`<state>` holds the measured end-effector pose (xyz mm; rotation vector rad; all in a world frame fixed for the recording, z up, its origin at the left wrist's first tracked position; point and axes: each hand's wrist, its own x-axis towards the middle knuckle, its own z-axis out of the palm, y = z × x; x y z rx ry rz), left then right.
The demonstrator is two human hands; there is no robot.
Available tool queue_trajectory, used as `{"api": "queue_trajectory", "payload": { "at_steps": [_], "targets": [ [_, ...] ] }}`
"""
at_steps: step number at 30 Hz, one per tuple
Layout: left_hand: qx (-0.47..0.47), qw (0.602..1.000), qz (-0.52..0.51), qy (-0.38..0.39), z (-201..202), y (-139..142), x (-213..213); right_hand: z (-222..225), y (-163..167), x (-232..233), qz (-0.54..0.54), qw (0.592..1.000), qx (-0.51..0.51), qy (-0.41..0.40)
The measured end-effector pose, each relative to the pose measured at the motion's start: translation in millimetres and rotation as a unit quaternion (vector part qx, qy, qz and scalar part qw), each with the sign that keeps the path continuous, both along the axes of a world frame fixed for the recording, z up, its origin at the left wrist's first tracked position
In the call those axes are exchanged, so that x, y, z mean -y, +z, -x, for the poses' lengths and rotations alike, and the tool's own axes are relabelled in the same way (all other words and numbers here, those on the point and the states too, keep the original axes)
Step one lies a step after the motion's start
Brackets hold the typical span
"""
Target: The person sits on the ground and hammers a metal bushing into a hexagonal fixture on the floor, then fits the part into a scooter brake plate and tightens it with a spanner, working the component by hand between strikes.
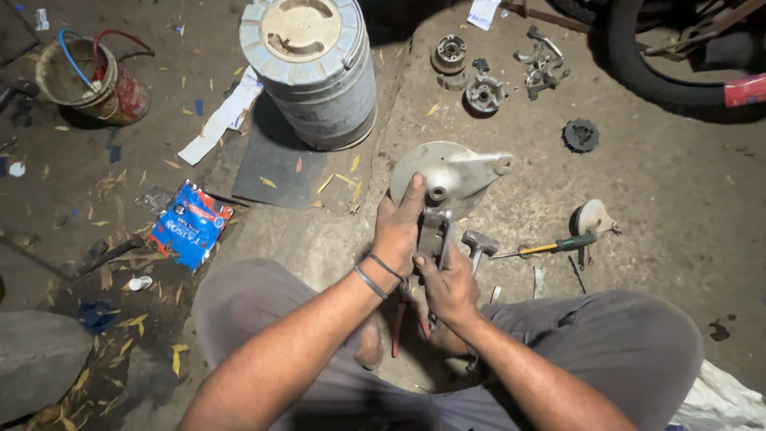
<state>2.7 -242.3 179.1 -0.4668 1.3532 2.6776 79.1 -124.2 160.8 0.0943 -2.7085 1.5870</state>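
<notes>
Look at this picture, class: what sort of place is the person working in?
Probably a roadside motorcycle repair spot: a tyre lies on the bare ground, loose metal parts are scattered about, and both hands hold a brake plate near a screwdriver.

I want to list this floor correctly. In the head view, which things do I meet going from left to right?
Bucket with hoses → blue packet → large metal drum → left hand on the round metal plate → right hand → green-handled screwdriver → black toothed part → tyre.
</notes>
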Motion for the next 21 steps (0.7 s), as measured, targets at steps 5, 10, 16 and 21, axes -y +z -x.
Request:
{"api": "queue_trajectory", "payload": {
  "at_steps": [5,10,16,21],
  "targets": [
    [-0.013,0.998,-0.057,-0.005,-3.4,5.7,3.2,6.1,10.5,-4.2,0.045,0.992,-0.102,0.063],
    [-0.015,0.997,-0.08,0.01,-2.6,15.1,7.7,14.2,5.8,-15.5,-0.057,0.981,-0.164,0.083],
    [0.115,0.991,-0.047,0.044,-10.0,14.9,13.6,9.8,-2.7,-14.0,-0.045,0.979,-0.179,0.088],
    [0.053,0.994,-0.071,0.064,-17.0,-20.3,5.7,16.4,4.9,-12.5,-0.067,0.968,-0.207,0.129]
  ]
}}
